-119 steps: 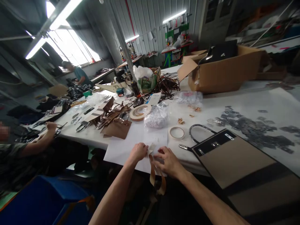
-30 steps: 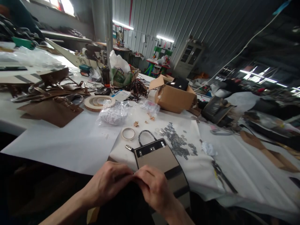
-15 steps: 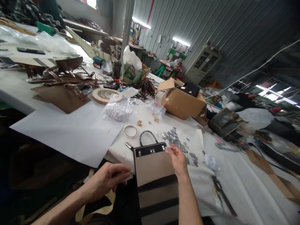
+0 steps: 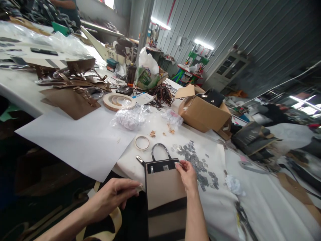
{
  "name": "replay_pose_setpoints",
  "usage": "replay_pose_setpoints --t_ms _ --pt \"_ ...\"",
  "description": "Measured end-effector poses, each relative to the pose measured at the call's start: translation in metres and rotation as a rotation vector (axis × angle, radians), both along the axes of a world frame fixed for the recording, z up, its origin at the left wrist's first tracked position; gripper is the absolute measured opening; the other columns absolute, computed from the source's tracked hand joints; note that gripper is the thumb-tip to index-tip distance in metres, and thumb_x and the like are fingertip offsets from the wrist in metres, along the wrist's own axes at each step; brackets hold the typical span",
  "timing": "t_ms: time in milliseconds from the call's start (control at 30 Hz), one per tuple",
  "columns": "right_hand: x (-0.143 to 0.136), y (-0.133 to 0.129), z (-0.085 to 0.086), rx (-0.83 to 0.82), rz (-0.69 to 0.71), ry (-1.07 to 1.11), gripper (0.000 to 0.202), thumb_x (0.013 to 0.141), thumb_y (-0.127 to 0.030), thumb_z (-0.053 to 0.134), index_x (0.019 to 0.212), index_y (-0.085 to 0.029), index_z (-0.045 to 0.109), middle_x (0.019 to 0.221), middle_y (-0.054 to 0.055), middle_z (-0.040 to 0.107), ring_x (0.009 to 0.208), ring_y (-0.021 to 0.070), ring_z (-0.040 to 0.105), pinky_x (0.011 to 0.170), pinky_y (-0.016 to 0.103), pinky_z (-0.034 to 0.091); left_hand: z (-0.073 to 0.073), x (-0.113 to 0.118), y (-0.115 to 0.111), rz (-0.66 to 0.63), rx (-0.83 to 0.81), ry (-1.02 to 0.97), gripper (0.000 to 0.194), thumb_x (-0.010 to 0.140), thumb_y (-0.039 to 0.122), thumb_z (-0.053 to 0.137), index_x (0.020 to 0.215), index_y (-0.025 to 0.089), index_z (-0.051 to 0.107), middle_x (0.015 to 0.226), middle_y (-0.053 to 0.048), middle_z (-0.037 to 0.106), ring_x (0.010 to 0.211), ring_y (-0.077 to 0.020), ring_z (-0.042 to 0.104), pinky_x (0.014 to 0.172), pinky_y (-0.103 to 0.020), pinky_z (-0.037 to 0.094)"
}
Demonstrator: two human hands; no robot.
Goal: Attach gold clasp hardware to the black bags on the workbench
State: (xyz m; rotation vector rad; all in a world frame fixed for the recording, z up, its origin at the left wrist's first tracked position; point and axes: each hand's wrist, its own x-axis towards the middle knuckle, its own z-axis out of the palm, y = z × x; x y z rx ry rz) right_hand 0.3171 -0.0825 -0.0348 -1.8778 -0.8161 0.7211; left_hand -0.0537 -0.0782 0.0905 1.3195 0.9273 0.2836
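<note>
Left hand: thumb and fingers closed in a pinch point(image 4: 120, 194) on a small pale scrap point(image 4: 139, 188), just left of the bag.
Right hand: fingertips pinched point(image 4: 187, 172) around a pale tab point(image 4: 178, 164) at the bag's top right corner; whether they press on it, I cannot tell.
Bag: face up point(image 4: 164, 190), handle point(image 4: 160, 145) on the table point(image 4: 131, 169), body running toward the person.
Strip: yellowish, looped point(image 4: 117, 219) below the left hand.
Beside the handle: tape roll point(image 4: 136, 146) left, metal plates point(image 4: 197, 164) right.
Since one second ago: the hands, then together, are apart; the bag's right fitting, then visible, is covered.
</note>
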Motion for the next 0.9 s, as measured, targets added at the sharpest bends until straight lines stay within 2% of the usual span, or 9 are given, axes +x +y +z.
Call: replay_pose_setpoints --t_ms 133,233,367,433,533,600,733,800,900 --pt "0.003 0.008 0.003 -0.058 0.005 0.029 0.054 0.064 -0.054 0.085 0.099 -0.015 0.076 0.093 0.01 0.078 0.084 0.0253 0.071 0.079 0.037 0.056 -0.01 0.003 0.005 0.002 0.004 -0.05 0.048 0.098 0.057 0.058 0.12 0.019 0.076 0.086 -0.004 0.069 0.059 -0.0101 0.051 0.056 -0.022 0.042" --pt "0.0 0.009 0.002 -0.077 -0.014 -0.001 0.051 0.067 -0.058 0.08 0.095 -0.016 0.079 0.084 0.008 0.077 0.078 0.026 0.07 0.076 0.038 0.055 -0.012 0.008 0.01 0.017 -0.007 -0.034 0.052 0.099 0.055 0.057 0.134 0.018 0.069 0.082 -0.003 0.068 0.06 -0.0111 0.052 0.057 -0.023 0.043" --pt "-0.011 0.002 0.003 -0.011 -0.033 -0.173 0.052 0.076 -0.062 0.07 0.098 -0.016 0.08 0.101 0.014 0.078 0.097 0.0317 0.069 0.093 0.044 0.051 -0.003 0.016 0.017 0.016 0.081 -0.055 0.073 0.102 0.043 0.053 0.165 0.021 0.023 0.086 0.0 0.07 0.064 -0.0126 0.056 0.068 -0.028 0.051" --pt "-0.019 -0.003 0.013 0.042 -0.121 -0.308 0.056 0.082 -0.063 0.063 0.104 -0.015 0.08 0.108 0.017 0.077 0.101 0.0332 0.068 0.097 0.047 0.05 0.005 0.019 0.019 -0.004 0.165 -0.044 0.081 0.102 0.035 0.051 0.167 0.021 0.006 0.086 0.001 0.069 0.066 -0.0136 0.059 0.072 -0.03 0.052" --pt "-0.036 -0.011 0.049 0.153 -0.239 -0.403 0.055 0.088 -0.059 0.065 0.118 -0.014 0.075 0.115 0.017 0.076 0.102 0.0317 0.069 0.098 0.047 0.052 0.015 0.02 0.022 -0.108 0.335 0.024 0.075 0.102 0.026 0.046 0.167 0.019 0.008 0.084 0.001 0.068 0.075 -0.0166 0.062 0.078 -0.031 0.051" --pt "-0.052 -0.016 0.084 0.254 -0.03 -0.347 0.048 0.091 -0.053 0.068 0.124 -0.018 0.072 0.119 0.014 0.074 0.103 0.0282 0.071 0.098 0.044 0.054 0.022 0.019 0.022 -0.189 0.44 0.071 0.073 0.102 0.023 0.044 0.166 0.017 0.011 0.086 -0.001 0.069 0.079 -0.0183 0.064 0.082 -0.032 0.05" --pt "-0.098 -0.026 0.145 0.299 0.748 -0.412 0.042 0.093 -0.042 0.073 0.131 -0.026 0.067 0.126 0.008 0.072 0.109 0.0256 0.071 0.097 0.04 0.058 0.027 0.019 0.02 -0.283 0.579 0.118 0.074 0.1 0.018 0.041 0.165 0.011 0.007 0.096 -0.008 0.072 0.079 -0.0202 0.066 0.081 -0.033 0.05" --pt "-0.119 -0.029 0.156 0.289 0.907 -0.568 0.036 0.094 -0.038 0.072 0.128 -0.025 0.069 0.125 0.009 0.072 0.112 0.0271 0.07 0.098 0.04 0.057 0.025 0.02 0.018 -0.304 0.657 0.101 0.075 0.098 0.015 0.041 0.165 0.01 0.007 0.098 -0.01 0.072 0.08 -0.0208 0.066 0.079 -0.033 0.05" --pt "-0.137 -0.033 0.153 0.247 0.97 -0.675 0.012 0.1 -0.027 0.064 0.104 -0.022 0.073 0.1 0.008 0.074 0.091 0.0227 0.071 0.082 0.034 0.057 0.022 0.02 0.014 -0.316 0.717 0.084 0.075 0.094 0.012 0.044 0.163 0.011 0.015 0.095 -0.009 0.072 0.079 -0.0208 0.066 0.076 -0.03 0.05"
